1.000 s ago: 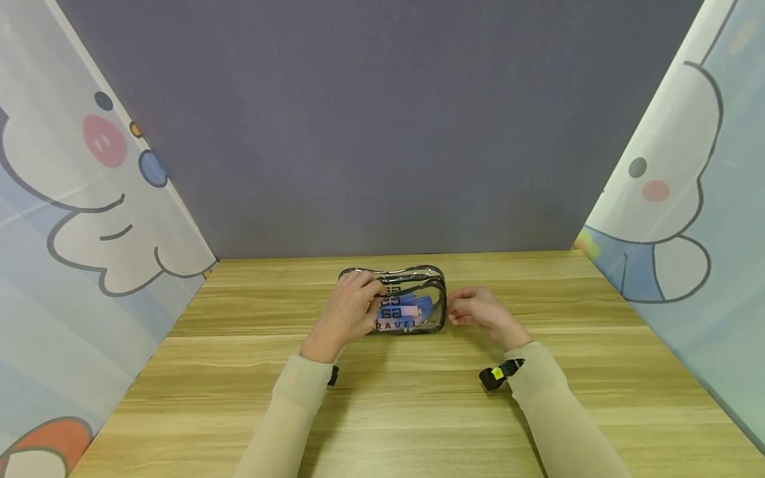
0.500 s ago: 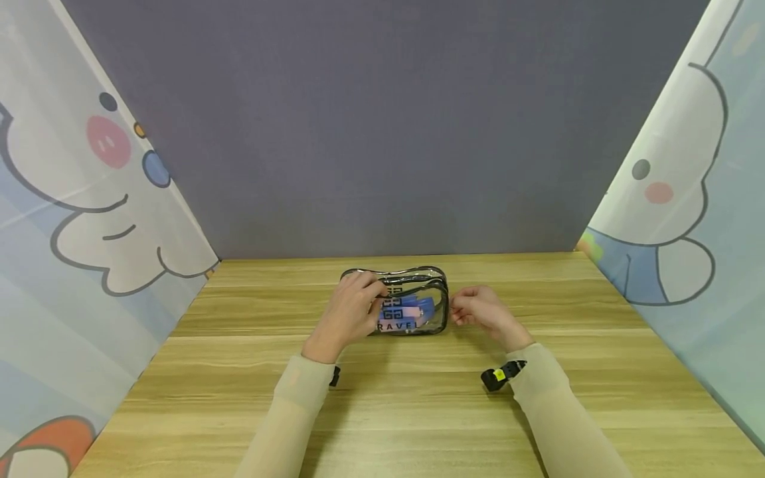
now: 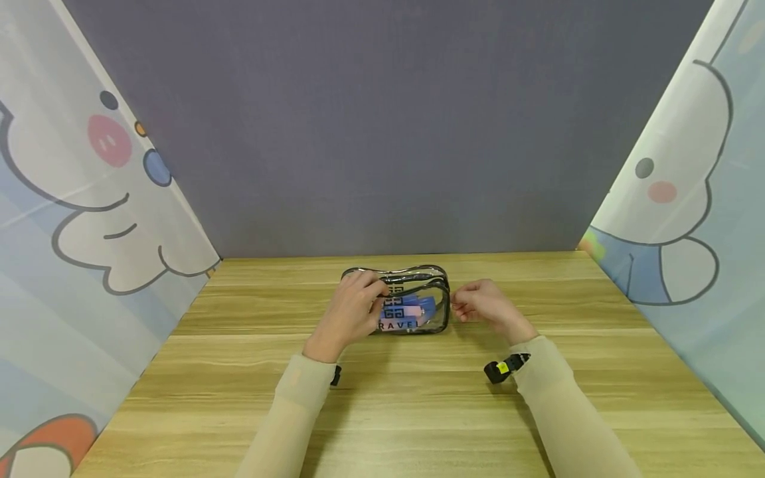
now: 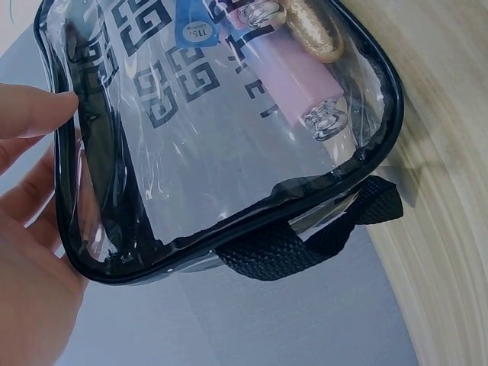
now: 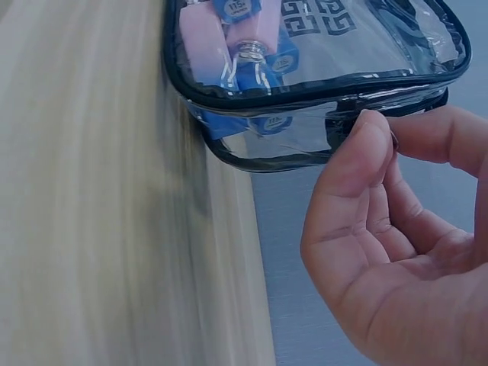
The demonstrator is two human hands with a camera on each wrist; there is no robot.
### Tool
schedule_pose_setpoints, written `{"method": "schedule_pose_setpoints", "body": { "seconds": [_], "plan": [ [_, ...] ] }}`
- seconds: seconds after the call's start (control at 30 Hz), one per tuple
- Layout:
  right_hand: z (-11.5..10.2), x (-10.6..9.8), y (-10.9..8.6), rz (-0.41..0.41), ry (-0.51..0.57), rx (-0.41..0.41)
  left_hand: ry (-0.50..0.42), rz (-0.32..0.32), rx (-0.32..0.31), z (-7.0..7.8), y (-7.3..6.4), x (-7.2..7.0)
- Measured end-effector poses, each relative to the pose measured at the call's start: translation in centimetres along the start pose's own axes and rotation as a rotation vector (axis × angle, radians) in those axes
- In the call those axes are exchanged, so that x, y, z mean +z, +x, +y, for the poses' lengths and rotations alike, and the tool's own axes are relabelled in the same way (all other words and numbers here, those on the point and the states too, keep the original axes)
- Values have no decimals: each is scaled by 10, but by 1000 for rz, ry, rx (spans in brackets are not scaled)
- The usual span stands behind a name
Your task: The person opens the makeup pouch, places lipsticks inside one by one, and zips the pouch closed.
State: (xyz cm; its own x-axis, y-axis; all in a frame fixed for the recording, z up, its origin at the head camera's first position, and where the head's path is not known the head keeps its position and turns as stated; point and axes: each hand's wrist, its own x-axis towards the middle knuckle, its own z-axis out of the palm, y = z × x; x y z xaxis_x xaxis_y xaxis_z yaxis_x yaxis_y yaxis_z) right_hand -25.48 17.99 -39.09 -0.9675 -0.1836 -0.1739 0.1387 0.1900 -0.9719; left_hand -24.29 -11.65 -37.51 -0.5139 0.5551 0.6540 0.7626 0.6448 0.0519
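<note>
A clear pouch (image 3: 427, 320) with black piping and black printed lettering stands on the table. My left hand (image 3: 351, 311) grips its top edge on the left, thumb on the front and fingers behind, as the left wrist view shows. Through the plastic appear a pink bottle (image 4: 297, 84) with a clear ribbed end, a gold item (image 4: 314, 30) and several blue packs (image 5: 280, 57). At the pouch's right end, my right hand (image 3: 487, 309) pinches a small dark zipper pull (image 5: 394, 142) between thumb and index finger, mostly covered by the fingertips.
A black woven strap (image 4: 278, 252) loops from the pouch's left end. The wood-grain table (image 3: 412, 411) ends at a grey panel (image 3: 382, 133) behind the pouch. Cartoon-printed sheets (image 3: 66, 265) flank both sides.
The head view has shifted slightly. Both hands keep their hold at the pouch; my right wrist has moved very little to the right. The pouch stays in place.
</note>
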Motion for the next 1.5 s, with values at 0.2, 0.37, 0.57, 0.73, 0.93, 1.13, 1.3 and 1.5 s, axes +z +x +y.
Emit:
{"method": "schedule_pose_setpoints", "body": {
  "seconds": [0.2, 0.37, 0.57, 0.73, 0.93, 1.13, 1.3, 1.5],
  "plan": [
    [-4, -1, 0, -17, 15, 9, 2, 10, 3, 0, -1, 0],
    [-9, -3, -1, -28, 26, 0, 0, 16, 9, 0, -1, 1],
    [-16, -5, -3, -35, 17, -18, 3, 4, 4, 0, -1, 0],
    [-20, -5, -4, -31, -2, -21, 7, 3, 2, 0, -1, 1],
    [-21, -5, -4, -14, -11, -14, 1, 9, 8, 0, -1, 1],
    [-23, -4, -4, -5, -25, -6, -2, 11, 6, 0, -1, 0],
    [-26, -3, -3, -1, -28, -5, 2, 5, 0, 0, -1, 0],
    [-29, -2, -3, 4, -24, -1, 5, 4, 5, 0, -1, 0]
  ]
}}
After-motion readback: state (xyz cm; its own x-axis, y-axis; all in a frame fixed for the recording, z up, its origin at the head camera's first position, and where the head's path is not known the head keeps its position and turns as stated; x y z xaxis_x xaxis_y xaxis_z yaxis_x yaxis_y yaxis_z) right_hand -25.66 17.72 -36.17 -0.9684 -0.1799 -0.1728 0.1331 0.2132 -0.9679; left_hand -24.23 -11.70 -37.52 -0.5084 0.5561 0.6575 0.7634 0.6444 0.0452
